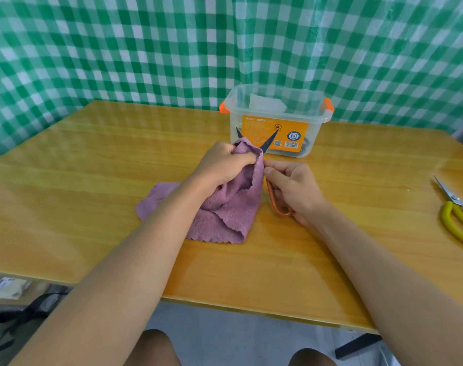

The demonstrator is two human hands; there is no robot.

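A purple cloth [225, 212] lies partly bunched on the wooden table [93, 180]. My left hand [222, 165] grips the raised part of the cloth and wraps it around the dark blades of a pair of orange-handled scissors [276, 204]. The two blade tips stick out open above the cloth, in front of the box. My right hand [293, 188] holds the orange handle loop, thumb near the cloth's edge.
A clear plastic box [314, 133] with orange clips and an orange label stands just behind the hands. Yellow-handled scissors [457, 215] lie at the table's right edge. A green checked curtain hangs behind. My knees show below the table's front edge.
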